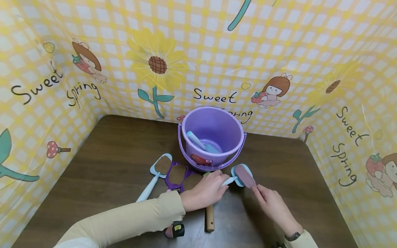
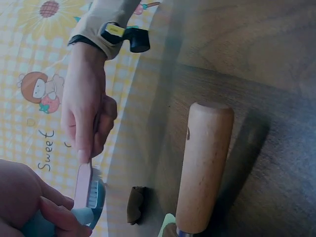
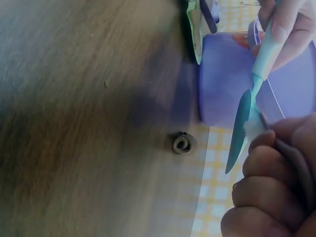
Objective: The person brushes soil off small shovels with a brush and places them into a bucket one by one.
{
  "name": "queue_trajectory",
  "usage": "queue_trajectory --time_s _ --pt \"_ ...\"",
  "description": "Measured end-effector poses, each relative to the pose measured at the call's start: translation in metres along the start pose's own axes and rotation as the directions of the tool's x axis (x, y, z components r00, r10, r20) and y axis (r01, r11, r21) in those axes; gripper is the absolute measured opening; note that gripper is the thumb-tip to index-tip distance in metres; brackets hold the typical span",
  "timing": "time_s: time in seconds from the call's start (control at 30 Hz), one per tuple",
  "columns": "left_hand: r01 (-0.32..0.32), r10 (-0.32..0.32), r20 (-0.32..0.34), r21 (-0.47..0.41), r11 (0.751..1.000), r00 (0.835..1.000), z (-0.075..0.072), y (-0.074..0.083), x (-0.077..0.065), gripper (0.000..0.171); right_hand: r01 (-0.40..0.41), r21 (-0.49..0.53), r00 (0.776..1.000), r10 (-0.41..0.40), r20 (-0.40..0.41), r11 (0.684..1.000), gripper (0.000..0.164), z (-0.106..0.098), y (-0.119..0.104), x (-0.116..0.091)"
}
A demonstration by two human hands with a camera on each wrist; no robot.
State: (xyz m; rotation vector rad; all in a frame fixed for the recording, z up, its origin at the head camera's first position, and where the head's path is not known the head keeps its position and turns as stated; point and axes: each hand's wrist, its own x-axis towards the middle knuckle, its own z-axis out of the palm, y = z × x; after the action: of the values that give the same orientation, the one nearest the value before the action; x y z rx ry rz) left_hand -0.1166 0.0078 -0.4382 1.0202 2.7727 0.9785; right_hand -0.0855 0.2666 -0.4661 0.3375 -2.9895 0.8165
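My left hand [image 1: 206,191] grips the handle of a light blue toy shovel [image 1: 228,181], its blade to the right. My right hand [image 1: 274,203] pinches a pink brush [image 1: 245,175] by its end. The brush lies across the shovel's blade; in the left wrist view the white bristles [image 2: 92,195] of the brush face the blade. Under my left forearm and hand, a tool with a wooden handle [image 1: 210,218] lies partly hidden on the table. A purple bucket [image 1: 190,153] stands just beyond my hands, with another light blue shovel [image 1: 196,140] inside it.
Left of my hands, a light blue shovel [image 1: 148,188] and purple tools [image 1: 169,179] with brown faces lie on the dark wooden table [image 1: 124,148]. A small brown rolled piece [image 3: 183,143] sits by the bucket in the right wrist view. Yellow checked cloth [image 1: 186,44] hangs around the table.
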Motion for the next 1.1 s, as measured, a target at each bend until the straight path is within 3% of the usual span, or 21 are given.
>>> queue_trajectory --time_s 0.33,0.47,0.63,0.83,0.97,1.1 --pt "-0.002 0.002 0.015 0.006 1.0 1.0 -0.002 0.0 0.005 0.021 -0.116 0.052 0.993 0.117 -0.017 0.992 0.035 -0.009 0.0 0.006" --pt "-0.01 0.01 0.001 0.029 1.0 1.0 -0.002 -0.001 0.008 0.016 -0.075 0.067 0.997 0.074 0.015 0.995 0.031 -0.009 -0.001 0.008" --pt "-0.007 0.007 0.009 0.028 1.0 1.0 -0.006 0.001 0.01 0.01 -0.005 -0.011 1.0 0.005 0.025 1.0 0.031 -0.008 0.002 0.009" --pt "-0.003 0.001 0.066 0.027 1.0 0.998 -0.005 0.003 0.007 0.015 -0.092 -0.012 0.996 0.092 0.021 0.996 0.034 -0.008 0.008 0.007" --pt "-0.001 -0.001 0.068 0.035 0.999 0.998 -0.001 0.004 0.005 0.015 -0.136 0.017 0.991 0.136 0.012 0.991 0.037 -0.008 0.009 0.005" --pt "0.016 -0.017 0.053 0.021 1.0 0.998 0.002 0.005 0.004 0.011 -0.078 0.037 0.997 0.079 -0.028 0.996 0.037 -0.008 0.004 0.0"
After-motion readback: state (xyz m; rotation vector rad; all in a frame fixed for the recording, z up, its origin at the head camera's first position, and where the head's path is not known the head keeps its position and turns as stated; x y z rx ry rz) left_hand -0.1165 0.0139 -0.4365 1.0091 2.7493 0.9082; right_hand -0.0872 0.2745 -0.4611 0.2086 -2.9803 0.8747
